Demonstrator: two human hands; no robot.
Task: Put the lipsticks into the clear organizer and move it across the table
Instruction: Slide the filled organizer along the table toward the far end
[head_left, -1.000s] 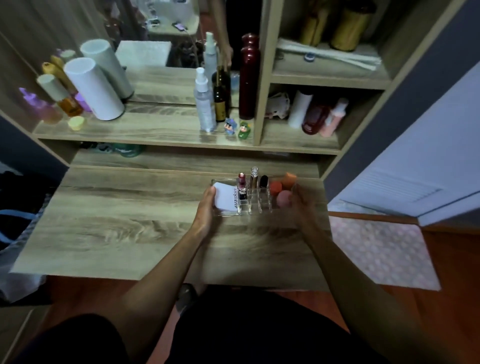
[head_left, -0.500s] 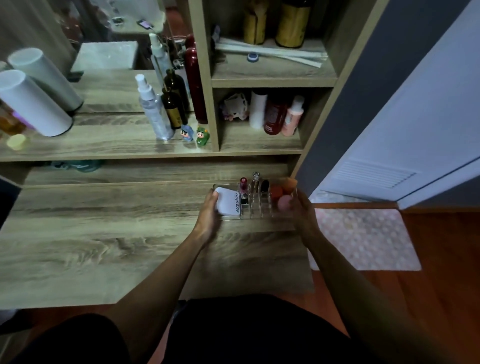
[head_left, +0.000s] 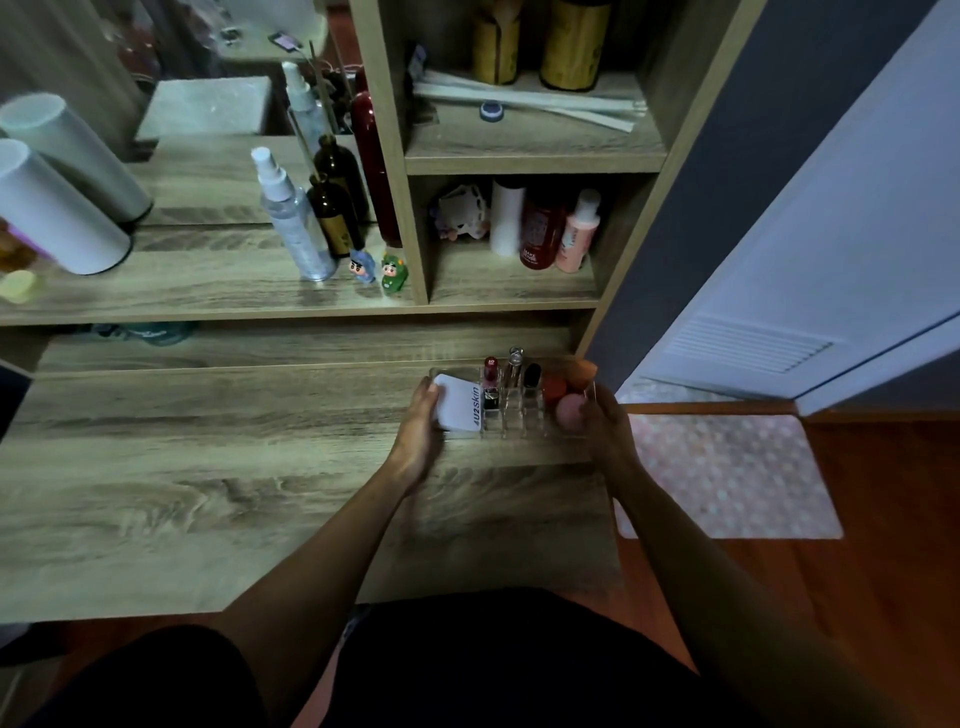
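Gripping clear organizer (head_left: 511, 410), left hand (head_left: 418, 434), right hand (head_left: 605, 434).

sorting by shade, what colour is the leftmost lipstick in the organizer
Pinkish red, the leftmost lipstick, clearest in the head view.

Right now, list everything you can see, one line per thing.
clear plastic organizer: one, transparent, table's right end
upright lipstick tubes: three, red, silver, black, organizer slots
white flat compact: one, organizer's left part
round makeup sponges: three, orange to pink, organizer's right part
clear spray bottle: one, shelf
small cartoon figurines: two, blue and green, shelf
white cylinders: one plus mirror reflection, shelf left
wooden table: one, grey-brown
left hand: organizer's left end
right hand: organizer's right end
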